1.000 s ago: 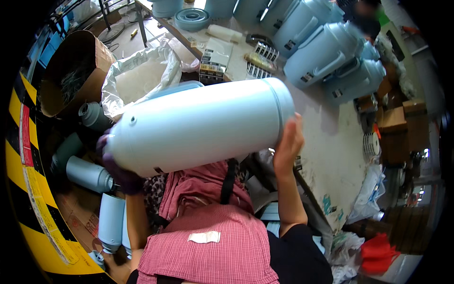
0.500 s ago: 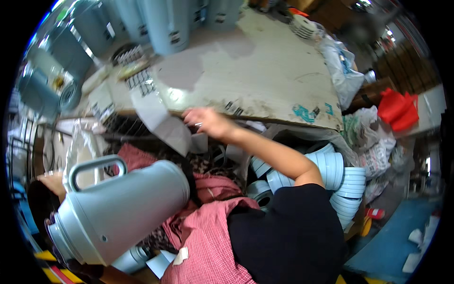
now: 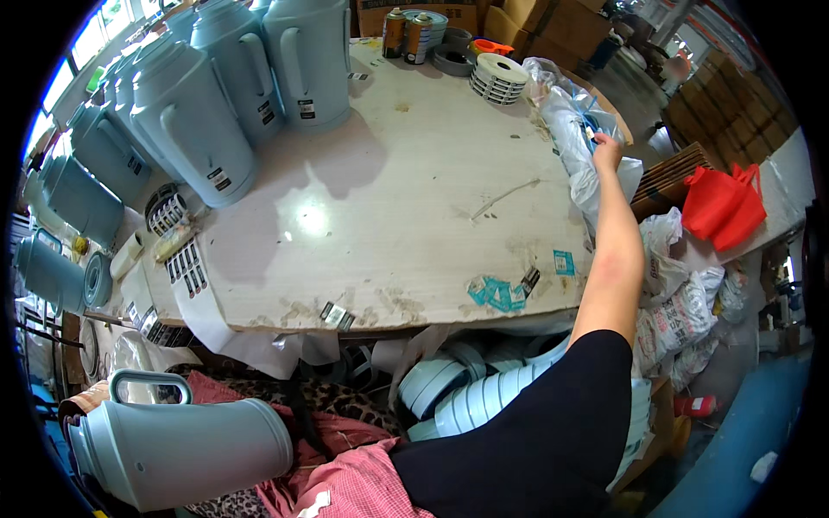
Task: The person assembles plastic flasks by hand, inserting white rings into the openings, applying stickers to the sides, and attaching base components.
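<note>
A light blue thermos jug (image 3: 203, 449) lies sideways over my lap, its loop handle upward. My left hand (image 3: 76, 422) is at its far left end, mostly hidden behind it, with only dark fingertips curled on the rim. Far across to the right, my right hand (image 3: 609, 154) reaches to a white plastic bag (image 3: 577, 164) at the table's edge. Its fingers are closed at the bag's mouth, beside small blue items (image 3: 590, 123). What they pinch is too small to make out.
Several upright light blue jugs (image 3: 194, 129) crowd the table's (image 3: 414, 207) back left. A label strip (image 3: 194, 289) hangs over the front edge. Label rolls (image 3: 499, 78) and spray cans (image 3: 406, 36) stand at the back. Below are stacked blue rings (image 3: 484, 401); a red bag (image 3: 724, 207) sits right.
My right hand has left the label strip at the table's front edge and stretched out to the white bag. The view has shifted; the jug stays over my lap.
</note>
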A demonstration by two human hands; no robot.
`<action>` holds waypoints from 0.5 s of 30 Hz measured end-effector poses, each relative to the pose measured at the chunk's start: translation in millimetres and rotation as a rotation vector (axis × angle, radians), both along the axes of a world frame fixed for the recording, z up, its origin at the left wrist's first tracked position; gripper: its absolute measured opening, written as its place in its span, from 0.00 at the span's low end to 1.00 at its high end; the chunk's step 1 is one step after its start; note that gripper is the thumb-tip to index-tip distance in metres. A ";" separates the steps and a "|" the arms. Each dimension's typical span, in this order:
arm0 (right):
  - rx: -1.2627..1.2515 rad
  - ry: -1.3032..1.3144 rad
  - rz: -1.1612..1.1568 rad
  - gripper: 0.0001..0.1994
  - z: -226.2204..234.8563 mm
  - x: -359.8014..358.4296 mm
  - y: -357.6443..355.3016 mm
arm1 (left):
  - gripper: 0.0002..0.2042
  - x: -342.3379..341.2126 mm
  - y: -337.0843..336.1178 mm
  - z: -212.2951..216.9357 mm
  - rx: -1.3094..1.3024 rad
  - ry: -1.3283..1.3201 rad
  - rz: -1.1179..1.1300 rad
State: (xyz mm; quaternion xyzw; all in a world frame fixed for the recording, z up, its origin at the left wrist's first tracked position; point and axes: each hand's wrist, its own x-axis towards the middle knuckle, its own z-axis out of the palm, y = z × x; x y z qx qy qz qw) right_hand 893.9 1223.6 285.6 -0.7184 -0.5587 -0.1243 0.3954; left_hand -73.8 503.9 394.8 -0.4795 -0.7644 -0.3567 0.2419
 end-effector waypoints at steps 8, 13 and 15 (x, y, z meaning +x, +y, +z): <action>-0.785 -0.347 -0.205 0.36 -37.4 24.1 15.7 | 0.15 -16.6 25.0 11.4 -0.153 0.031 -0.044; -0.823 -0.212 -0.324 0.35 -24.0 -14.1 8.4 | 0.17 26.0 18.3 40.2 -0.298 0.229 -0.071; -0.767 -0.254 -0.371 0.35 -37.2 -11.5 17.6 | 0.17 29.5 16.5 38.1 -0.272 0.192 -0.052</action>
